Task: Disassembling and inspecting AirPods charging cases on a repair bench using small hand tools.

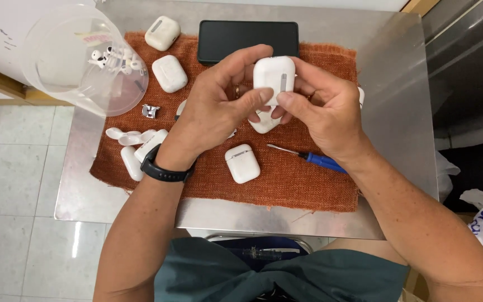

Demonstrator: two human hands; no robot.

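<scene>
Above the rust cloth (286, 184), the left hand (211, 112) and right hand (325, 112) pinch a white earbud case (274, 75), thumbs pressing its hinge strip. It looks closed, work hardly begun; the blue screwdriver (317, 159) lies idle on that cloth.

Blue-handled screwdriver (314, 159), black phone (248, 40)

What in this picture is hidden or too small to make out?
- Lower part of the white case: head view, covered by the left hand and right hand.
- White piece beneath the case: mostly behind the fingers.
- Small white parts in the clear plastic tub: too small and hazy.
- Screwdriver handle end: under the right wrist.
</scene>
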